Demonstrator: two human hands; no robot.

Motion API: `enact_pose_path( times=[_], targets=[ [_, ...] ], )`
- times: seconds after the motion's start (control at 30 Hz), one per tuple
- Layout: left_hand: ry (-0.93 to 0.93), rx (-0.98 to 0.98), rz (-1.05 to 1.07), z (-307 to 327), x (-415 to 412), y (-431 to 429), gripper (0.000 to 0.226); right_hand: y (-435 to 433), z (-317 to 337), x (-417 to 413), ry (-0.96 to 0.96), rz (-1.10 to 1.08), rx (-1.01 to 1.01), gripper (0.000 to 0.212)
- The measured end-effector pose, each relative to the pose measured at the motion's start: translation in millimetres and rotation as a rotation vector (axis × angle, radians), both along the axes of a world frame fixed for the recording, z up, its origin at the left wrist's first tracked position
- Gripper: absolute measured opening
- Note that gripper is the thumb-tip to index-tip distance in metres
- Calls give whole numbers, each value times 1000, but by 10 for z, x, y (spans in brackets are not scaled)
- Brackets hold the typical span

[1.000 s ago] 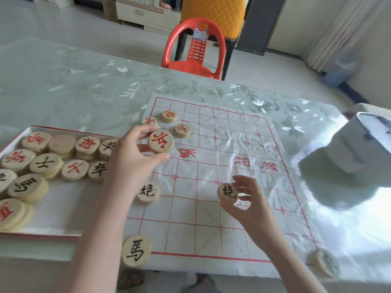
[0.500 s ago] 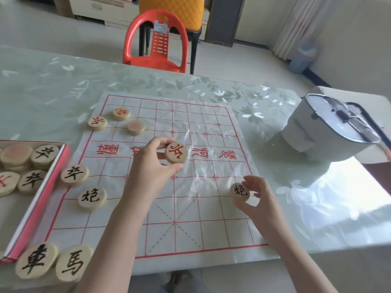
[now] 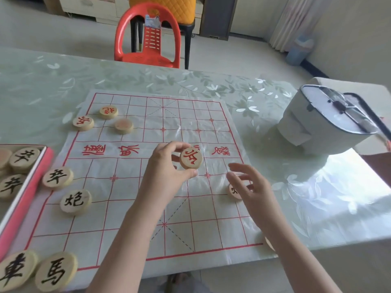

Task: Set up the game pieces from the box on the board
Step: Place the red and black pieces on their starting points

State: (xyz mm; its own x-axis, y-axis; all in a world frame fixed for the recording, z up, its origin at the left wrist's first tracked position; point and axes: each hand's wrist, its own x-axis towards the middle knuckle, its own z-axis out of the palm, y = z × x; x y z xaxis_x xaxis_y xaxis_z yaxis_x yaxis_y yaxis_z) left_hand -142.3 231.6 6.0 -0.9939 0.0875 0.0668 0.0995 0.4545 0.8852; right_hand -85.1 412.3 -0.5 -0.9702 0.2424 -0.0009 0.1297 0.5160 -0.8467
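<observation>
1. Box (image 3: 31, 182) at the left edge of the table (image 3: 211, 81): it is not emptied. I see at least three wooden discs (image 3: 24, 159) inside, and the picture cuts off the rest of it.
2. Near left corner of the board (image 3: 131, 208): a chariot piece (image 3: 14, 270) and a horse piece (image 3: 56, 271), both black, lie side by side, mostly outside the grid.
3. Left border of the board: a black soldier (image 3: 57, 178) is set down, and nearer to the person a black cannon (image 3: 75, 201).
4. Far left part: three red pieces lie close together, a red soldier (image 3: 83, 123), a red cannon (image 3: 108, 112) and a faded disc (image 3: 124, 125) that I cannot read.
5. Middle: the left hand (image 3: 167, 176) pinches a second red soldier (image 3: 191, 157) between thumb and fingers. It is lifted over the river line and not yet placed.
6. Right part: the right hand (image 3: 251, 187) is loose with spread fingers and grasps nothing. It is just above a black-marked piece (image 3: 233, 192) lying on the board. I cannot tell if it touches.
7. My judgement: the setting up is in its early part. Only few pieces are out, most crossings are bare, both back rows wait, and the right half has almost nothing.
</observation>
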Motion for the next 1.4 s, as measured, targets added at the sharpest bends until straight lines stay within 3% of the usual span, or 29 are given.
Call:
enact_pose_path(
  times=[0.1, 0.17, 0.37, 0.53, 0.83, 0.93, 1.03, 1.13, 1.23, 1.4],
  targets=[
    [13, -10, -49, 10, 13, 68, 50, -210, 132, -215, -47, 100, -291, 24],
    [28, -15, -68, 9, 16, 83, 48, -321, 150, -319, -44, 146, -350, 22],
    [22, -33, -23, -25, -23, -84, 57, -185, 85, -720, -14, 36, -301, 23],
    [13, -27, 3, -59, -49, -160, 46, 101, 58, -1253, -27, -133, -214, 28],
    [4, -50, 54, -46, -96, -285, 42, -191, -156, -1870, -101, -47, -147, 29],
    [1, -50, 76, -44, -93, -364, 41, -201, -255, -1980, -125, -80, -29, 33],
    [1, -61, 98, -29, -95, -468, 39, -176, -355, -2008, -99, -119, 108, 38],
    [-7, -46, 112, 11, -87, -586, 39, -242, -312, -1923, -31, -131, 100, 31],
    [-13, -15, 157, 33, -67, -794, 38, -530, -163, -1677, 33, -77, -3, 18],
    [22, -37, 359, -5, 13, -1371, 34, -1383, 20, -975, 28, 247, -122, 16]
  ],
)
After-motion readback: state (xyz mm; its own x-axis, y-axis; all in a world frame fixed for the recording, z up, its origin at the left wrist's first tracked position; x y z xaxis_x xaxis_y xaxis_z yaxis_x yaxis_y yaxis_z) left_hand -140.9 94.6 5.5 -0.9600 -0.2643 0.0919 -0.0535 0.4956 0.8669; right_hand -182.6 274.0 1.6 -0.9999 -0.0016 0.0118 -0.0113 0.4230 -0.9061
